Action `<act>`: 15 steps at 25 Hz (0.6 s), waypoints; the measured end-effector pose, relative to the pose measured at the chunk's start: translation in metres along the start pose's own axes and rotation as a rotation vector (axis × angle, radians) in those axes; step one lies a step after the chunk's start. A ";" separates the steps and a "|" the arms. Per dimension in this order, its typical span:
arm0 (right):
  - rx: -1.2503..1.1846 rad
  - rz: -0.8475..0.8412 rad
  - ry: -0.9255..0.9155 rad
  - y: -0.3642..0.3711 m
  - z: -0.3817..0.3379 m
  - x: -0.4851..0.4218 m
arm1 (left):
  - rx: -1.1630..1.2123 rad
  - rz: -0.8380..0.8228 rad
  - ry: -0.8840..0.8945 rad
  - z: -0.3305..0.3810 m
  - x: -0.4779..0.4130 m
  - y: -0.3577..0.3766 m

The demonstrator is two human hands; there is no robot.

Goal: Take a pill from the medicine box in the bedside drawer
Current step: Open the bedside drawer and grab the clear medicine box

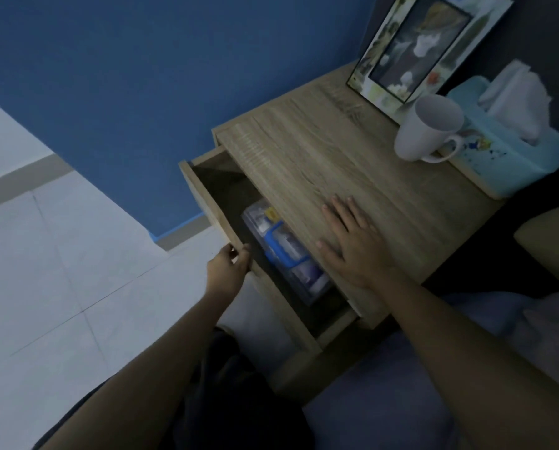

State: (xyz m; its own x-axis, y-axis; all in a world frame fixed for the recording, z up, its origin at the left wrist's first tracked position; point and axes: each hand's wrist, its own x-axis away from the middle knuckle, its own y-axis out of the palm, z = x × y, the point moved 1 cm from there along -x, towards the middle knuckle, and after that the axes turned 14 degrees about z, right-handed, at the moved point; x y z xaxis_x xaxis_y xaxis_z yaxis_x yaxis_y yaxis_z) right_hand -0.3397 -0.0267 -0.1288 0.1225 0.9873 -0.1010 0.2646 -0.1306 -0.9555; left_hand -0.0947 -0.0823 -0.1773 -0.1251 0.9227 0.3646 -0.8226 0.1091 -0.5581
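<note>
Fingers of left hand grip the drawer front, exposing the medicine box; right hand lies flat, empty, bracing the table.

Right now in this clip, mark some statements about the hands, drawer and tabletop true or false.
1. The left hand grips the front edge of the drawer. True.
2. The drawer is fully closed. False: it is pulled partly open.
3. The right hand holds the white mug. False: it lies flat on the nightstand top, apart from the mug.
4. A clear medicine box with a blue handle lies in the drawer. True.
5. The tissue box stands beside the mug. True.
</note>
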 end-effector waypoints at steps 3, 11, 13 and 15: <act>0.019 0.013 -0.008 0.000 -0.002 0.001 | -0.032 0.044 0.001 -0.019 0.005 -0.023; 0.065 0.036 -0.013 0.001 -0.001 0.001 | -0.055 0.077 -0.004 -0.060 0.014 -0.067; 0.061 0.038 -0.012 0.001 0.000 0.001 | -0.059 0.070 -0.015 -0.065 0.015 -0.074; 0.063 0.027 -0.010 0.001 0.000 0.001 | -0.059 0.054 -0.035 -0.065 0.016 -0.077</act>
State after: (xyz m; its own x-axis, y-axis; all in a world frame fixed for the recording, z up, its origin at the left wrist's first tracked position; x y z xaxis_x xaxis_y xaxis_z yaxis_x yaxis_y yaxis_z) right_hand -0.3391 -0.0260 -0.1300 0.1189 0.9844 -0.1300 0.2009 -0.1521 -0.9677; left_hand 0.0030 -0.0514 -0.1768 -0.1885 0.9143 0.3586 -0.7801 0.0825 -0.6202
